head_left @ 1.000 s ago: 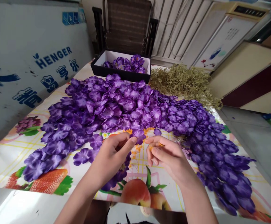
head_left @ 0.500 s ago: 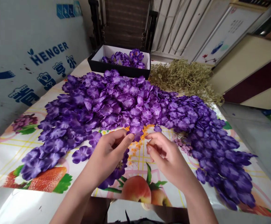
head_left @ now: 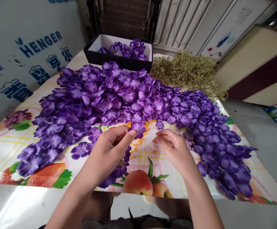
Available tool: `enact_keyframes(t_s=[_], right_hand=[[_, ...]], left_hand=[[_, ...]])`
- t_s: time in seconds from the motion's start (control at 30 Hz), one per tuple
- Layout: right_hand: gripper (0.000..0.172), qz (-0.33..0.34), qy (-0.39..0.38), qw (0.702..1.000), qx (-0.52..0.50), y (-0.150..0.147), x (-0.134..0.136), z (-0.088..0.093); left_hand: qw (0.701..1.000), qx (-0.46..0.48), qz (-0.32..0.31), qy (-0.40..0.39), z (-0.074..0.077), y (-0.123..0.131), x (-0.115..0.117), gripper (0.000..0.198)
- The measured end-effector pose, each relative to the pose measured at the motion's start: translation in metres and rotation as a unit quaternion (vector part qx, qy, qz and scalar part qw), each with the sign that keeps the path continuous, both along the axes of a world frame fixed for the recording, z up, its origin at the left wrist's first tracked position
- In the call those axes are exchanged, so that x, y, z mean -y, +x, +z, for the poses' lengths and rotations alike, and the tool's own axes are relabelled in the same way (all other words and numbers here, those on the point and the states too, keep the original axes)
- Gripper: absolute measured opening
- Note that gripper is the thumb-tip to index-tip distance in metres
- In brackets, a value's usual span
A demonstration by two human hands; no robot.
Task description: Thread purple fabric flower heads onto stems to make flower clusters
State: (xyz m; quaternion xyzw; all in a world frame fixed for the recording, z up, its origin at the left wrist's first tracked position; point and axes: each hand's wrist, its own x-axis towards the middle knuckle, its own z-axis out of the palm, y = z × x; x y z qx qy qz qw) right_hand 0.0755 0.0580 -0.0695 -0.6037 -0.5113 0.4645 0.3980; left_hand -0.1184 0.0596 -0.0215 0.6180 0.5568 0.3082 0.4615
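Note:
Between the thumb and fingers of my left hand (head_left: 112, 146), near the middle of the table, is a purple artificial flower (head_left: 138, 128), its petals facing up. More purple flowers (head_left: 119, 168) lie beneath that hand, partly hidden by it. My right hand (head_left: 170, 143) hovers to the right with its thumb and index finger slightly apart; nothing shows between them. Just below its fingertips is a small orange bit (head_left: 155, 151). Orange flower centres (head_left: 138, 141) are scattered on the fruit-print tablecloth (head_left: 150, 175) between my hands.
A large heap of purple flower pieces (head_left: 126, 95) arcs across the table, reaching down the right side (head_left: 224, 159). Behind it stands a black box (head_left: 119, 62) holding assembled purple blooms (head_left: 129, 51). Dry greenish stems (head_left: 188, 70) lie at the back right. A chair (head_left: 124, 19) stands beyond.
My right hand has drawn slightly right, away from the left, and the orange bit now appears below its fingers. My left hand keeps its hold on the flower. The whole view has shifted slightly.

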Motion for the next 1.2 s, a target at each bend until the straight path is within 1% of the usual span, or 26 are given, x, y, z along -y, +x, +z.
enact_keyframes(t_s=[0.03, 0.17, 0.23, 0.33, 0.43, 0.53, 0.63, 0.73, 0.83, 0.93, 1.0, 1.2], right_hand=[[0.005, -0.013, 0.010, 1.000, 0.013, 0.001, 0.000, 0.000], [0.008, -0.088, 0.041, 0.994, 0.040, 0.010, 0.003, 0.004], [0.005, -0.116, 0.048, 0.992, 0.007, 0.016, 0.005, 0.008], [0.009, -0.129, 0.046, 0.986, -0.092, 0.020, 0.009, 0.012], [0.009, -0.097, 0.063, 0.982, -0.147, 0.019, 0.013, 0.016], [0.006, -0.042, 0.074, 0.983, -0.165, 0.011, 0.018, 0.024], [0.004, 0.006, 0.092, 0.990, -0.108, 0.000, 0.025, 0.038], [0.009, 0.046, 0.126, 0.990, -0.049, -0.008, 0.031, 0.048], [0.012, 0.062, 0.140, 0.987, -0.056, -0.015, 0.032, 0.048], [0.011, 0.054, 0.119, 0.989, -0.075, -0.018, 0.031, 0.043], [0.011, 0.060, 0.108, 0.989, -0.085, -0.019, 0.029, 0.042], [0.010, 0.088, 0.079, 0.986, -0.115, -0.020, 0.026, 0.043]], left_hand=[[1.000, 0.000, 0.000, -0.002, 0.000, 0.001, 0.000, 0.040], [1.000, -0.008, 0.002, 0.005, -0.003, 0.001, 0.000, 0.039], [1.000, -0.014, 0.006, 0.010, -0.003, 0.000, -0.001, 0.040], [1.000, -0.023, 0.010, 0.011, -0.003, -0.001, -0.001, 0.040], [1.000, -0.023, -0.016, 0.009, -0.003, 0.001, 0.001, 0.038], [0.998, -0.007, -0.055, -0.006, -0.001, 0.004, 0.003, 0.036], [0.996, 0.002, -0.086, -0.015, 0.001, 0.007, 0.005, 0.035], [0.993, 0.002, -0.118, -0.007, 0.004, 0.008, 0.006, 0.035], [0.989, 0.012, -0.145, 0.007, 0.005, 0.008, 0.005, 0.032], [0.988, 0.020, -0.154, 0.011, 0.005, 0.007, 0.005, 0.032], [0.987, 0.023, -0.157, 0.014, 0.004, 0.006, 0.004, 0.032], [0.984, 0.015, -0.176, 0.012, 0.002, 0.002, 0.002, 0.032]])
